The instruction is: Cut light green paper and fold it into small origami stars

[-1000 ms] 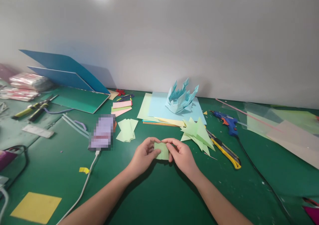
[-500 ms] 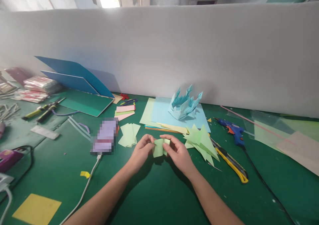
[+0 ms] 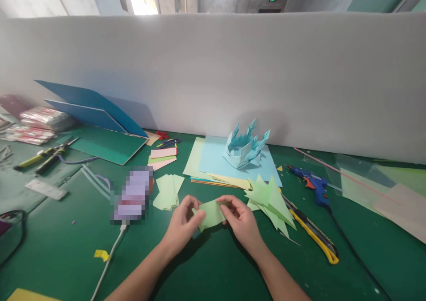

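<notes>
A small creased piece of light green paper (image 3: pixel 211 214) is held above the green table, tilted between both hands. My left hand (image 3: pixel 186 221) pinches its left end between thumb and fingers. The right end is in the grip of my right hand (image 3: pixel 238 216), thumb in front and some fingertips hidden behind the sheet. To the left lies a fanned stack of pale green paper pieces (image 3: pixel 168 192). Folded green paper points (image 3: pixel 269 201) lie in a pile by my right hand. Behind them, a folded light blue paper crown (image 3: pixel 244 148) stands on coloured sheets (image 3: pixel 209 154).
A yellow utility knife (image 3: pixel 314 232) and a blue glue gun (image 3: pixel 311 181) with its black cord lie at the right. On the left are a blurred-out phone (image 3: pixel 133 194) on a white cable, pliers (image 3: pixel 49 154) and blue boards (image 3: pixel 96 110). A white partition (image 3: pixel 213 70) closes off the back.
The green paper has turned from an upright folded shape to a wider, tilted sheet. Both hands sit slightly lower in the picture, and the whole view has shifted a little.
</notes>
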The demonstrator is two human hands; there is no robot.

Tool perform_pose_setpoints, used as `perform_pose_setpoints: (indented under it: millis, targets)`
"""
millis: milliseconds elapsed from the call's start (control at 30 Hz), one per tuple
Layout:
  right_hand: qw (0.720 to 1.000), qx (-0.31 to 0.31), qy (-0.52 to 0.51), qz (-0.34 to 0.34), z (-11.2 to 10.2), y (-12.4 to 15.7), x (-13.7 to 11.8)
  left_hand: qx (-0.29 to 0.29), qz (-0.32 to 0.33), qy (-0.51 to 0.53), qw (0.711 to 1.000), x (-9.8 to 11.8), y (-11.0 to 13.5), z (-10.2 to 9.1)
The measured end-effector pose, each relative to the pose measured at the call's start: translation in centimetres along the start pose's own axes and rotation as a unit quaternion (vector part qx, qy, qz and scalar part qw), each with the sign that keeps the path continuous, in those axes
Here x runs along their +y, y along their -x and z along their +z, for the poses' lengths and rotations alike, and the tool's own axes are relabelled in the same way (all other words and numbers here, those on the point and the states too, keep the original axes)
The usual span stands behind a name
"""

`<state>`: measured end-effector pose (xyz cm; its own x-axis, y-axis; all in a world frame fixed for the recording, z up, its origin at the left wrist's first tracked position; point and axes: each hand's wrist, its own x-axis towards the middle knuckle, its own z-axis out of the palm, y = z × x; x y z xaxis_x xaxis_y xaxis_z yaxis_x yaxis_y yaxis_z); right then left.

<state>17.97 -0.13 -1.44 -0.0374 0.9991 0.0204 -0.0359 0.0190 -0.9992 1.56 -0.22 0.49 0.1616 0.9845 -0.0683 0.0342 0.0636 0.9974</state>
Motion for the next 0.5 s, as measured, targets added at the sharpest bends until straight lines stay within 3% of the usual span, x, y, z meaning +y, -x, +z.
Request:
perform_pose_setpoints:
  millis: [300, 500]
  targets:
    - [0.997, -0.053, 0.007, -0.049, 0.5, 1.0, -0.2, 0.074, 0.026, -0.030, 0.996, -0.3, -0.1, 0.4]
    - [0.995, -0.061, 0.029, -0.072, 0.7, 1.3, 0.0, 0.059, 0.018, -0.047, 0.997, -0.3, 0.3, 0.5]
